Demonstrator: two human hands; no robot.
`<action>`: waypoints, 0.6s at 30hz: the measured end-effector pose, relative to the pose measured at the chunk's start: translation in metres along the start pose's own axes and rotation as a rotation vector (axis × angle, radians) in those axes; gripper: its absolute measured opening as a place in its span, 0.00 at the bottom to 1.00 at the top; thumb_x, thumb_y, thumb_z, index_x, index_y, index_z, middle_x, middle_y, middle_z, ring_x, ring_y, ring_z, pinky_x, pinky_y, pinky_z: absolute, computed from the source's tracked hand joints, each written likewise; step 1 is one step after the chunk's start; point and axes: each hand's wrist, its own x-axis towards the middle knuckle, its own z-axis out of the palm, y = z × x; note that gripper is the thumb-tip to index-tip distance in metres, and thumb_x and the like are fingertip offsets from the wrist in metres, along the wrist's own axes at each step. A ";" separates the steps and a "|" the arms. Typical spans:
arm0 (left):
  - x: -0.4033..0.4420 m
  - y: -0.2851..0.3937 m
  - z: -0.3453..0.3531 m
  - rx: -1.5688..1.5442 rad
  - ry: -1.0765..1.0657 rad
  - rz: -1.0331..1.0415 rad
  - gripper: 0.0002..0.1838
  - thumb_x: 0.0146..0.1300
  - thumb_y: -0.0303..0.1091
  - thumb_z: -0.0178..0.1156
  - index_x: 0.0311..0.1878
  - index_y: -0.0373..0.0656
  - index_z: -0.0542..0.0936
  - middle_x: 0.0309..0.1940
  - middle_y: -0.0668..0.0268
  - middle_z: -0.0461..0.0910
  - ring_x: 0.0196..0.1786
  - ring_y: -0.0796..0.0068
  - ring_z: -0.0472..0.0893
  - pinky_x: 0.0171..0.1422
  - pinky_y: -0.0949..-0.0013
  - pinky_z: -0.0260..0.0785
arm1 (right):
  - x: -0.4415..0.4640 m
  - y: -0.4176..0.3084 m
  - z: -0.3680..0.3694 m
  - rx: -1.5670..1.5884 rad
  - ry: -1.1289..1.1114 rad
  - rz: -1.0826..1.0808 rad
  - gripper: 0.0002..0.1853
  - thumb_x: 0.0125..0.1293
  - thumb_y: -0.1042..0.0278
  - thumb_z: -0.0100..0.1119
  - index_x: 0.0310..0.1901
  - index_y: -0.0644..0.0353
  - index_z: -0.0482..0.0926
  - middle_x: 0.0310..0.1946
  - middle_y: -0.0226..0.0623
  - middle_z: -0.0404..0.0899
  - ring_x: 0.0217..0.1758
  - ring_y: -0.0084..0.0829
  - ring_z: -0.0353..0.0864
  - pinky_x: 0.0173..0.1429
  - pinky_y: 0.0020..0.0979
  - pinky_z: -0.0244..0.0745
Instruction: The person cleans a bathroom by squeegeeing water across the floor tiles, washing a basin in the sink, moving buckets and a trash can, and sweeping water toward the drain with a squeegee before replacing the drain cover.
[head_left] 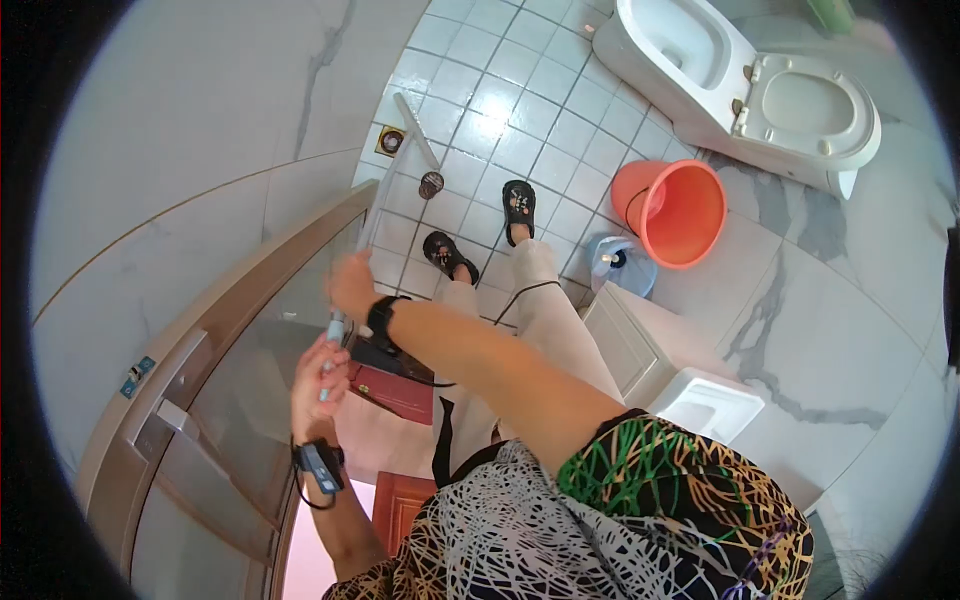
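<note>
A floor squeegee with a pale handle runs from my hands up to a thin white blade (pixel 417 131) on the tiled floor. My left hand (pixel 320 372) is closed around the lower, light-blue end of the handle. Farther along the handle is my right hand (pixel 350 287), blurred but wrapped round it, its arm crossing in front of my body. Close to the blade lie a square floor drain (pixel 390 141) and a round dark drain cover (pixel 431 185).
A glass-panelled door (pixel 215 440) with a metal handle stands close on the left. At the right are an orange bucket (pixel 685 215), a bin with a bluish bag (pixel 622 268), a white cabinet (pixel 630 335) and a toilet (pixel 700 100). My feet wear black clogs (pixel 519 205).
</note>
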 end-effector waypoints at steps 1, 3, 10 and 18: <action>-0.004 -0.014 0.008 -0.016 0.004 0.010 0.07 0.63 0.29 0.53 0.42 0.41 0.67 0.23 0.68 0.67 0.12 0.89 0.57 0.09 0.83 0.45 | 0.006 0.019 0.001 -0.004 0.064 -0.025 0.42 0.56 0.73 0.56 0.59 0.87 0.38 0.36 0.60 0.76 0.39 0.47 0.81 0.40 0.35 0.78; -0.010 -0.036 0.035 -0.084 -0.026 0.019 0.07 0.63 0.30 0.53 0.42 0.42 0.67 0.24 0.68 0.67 0.13 0.87 0.57 0.10 0.82 0.46 | -0.018 0.006 -0.027 -0.312 0.161 -0.039 0.44 0.52 0.73 0.59 0.59 0.88 0.40 0.35 0.59 0.77 0.40 0.49 0.80 0.40 0.38 0.77; 0.066 -0.095 0.116 -0.379 -0.091 -0.025 0.08 0.62 0.39 0.56 0.34 0.47 0.70 0.24 0.74 0.65 0.14 0.87 0.56 0.18 0.83 0.45 | 0.058 0.015 -0.158 -0.988 0.233 -0.428 0.26 0.54 0.65 0.57 0.50 0.77 0.68 0.23 0.47 0.79 0.28 0.43 0.81 0.47 0.50 0.70; 0.060 -0.152 0.080 -0.574 -0.094 -0.034 0.11 0.64 0.40 0.54 0.29 0.47 0.68 0.12 0.79 0.56 0.12 0.86 0.52 0.15 0.81 0.43 | 0.011 0.028 -0.137 -2.013 -0.300 -0.788 0.11 0.54 0.62 0.57 0.36 0.56 0.84 0.29 0.38 0.81 0.36 0.37 0.80 0.50 0.60 0.63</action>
